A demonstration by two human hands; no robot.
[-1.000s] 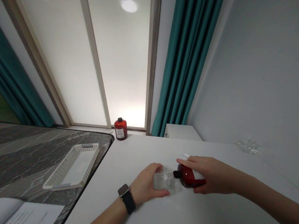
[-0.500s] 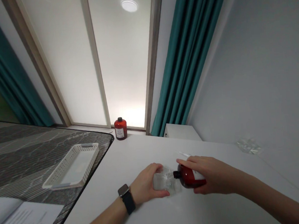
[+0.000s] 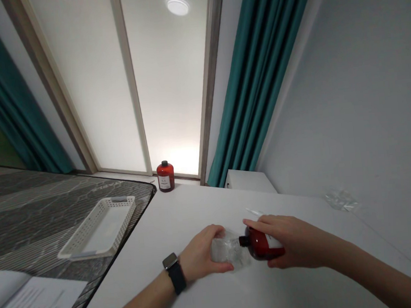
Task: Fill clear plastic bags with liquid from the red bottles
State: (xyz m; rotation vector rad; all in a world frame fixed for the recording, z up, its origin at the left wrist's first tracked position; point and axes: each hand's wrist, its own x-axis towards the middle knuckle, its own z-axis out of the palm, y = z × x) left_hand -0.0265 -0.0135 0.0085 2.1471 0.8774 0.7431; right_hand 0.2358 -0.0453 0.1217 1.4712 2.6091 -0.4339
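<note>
My right hand (image 3: 288, 240) is wrapped round a dark red bottle (image 3: 261, 244) with a white label, tipped on its side so its black neck points left. At that neck lies the mouth of a clear, see-through container (image 3: 228, 249), which looks like a bottle or jar; its exact shape is hard to make out. My left hand (image 3: 201, 252), with a dark watch on the wrist, grips this container between thumb and fingers. Whether liquid is flowing between the two cannot be seen. Just behind the red bottle, a thin clear stick-like piece (image 3: 254, 212) lies on the white table (image 3: 196, 207).
A second red bottle (image 3: 166, 177) with a black cap stands at the table's far left corner. To the left, a white basket (image 3: 100, 228) and an open book (image 3: 35, 303) rest on a grey patterned surface. Crumpled clear plastic (image 3: 342, 200) lies at the right by the wall.
Almost nothing differs. The red bottle and my right hand have shifted very slightly to the right and down; my left hand stays in place.
</note>
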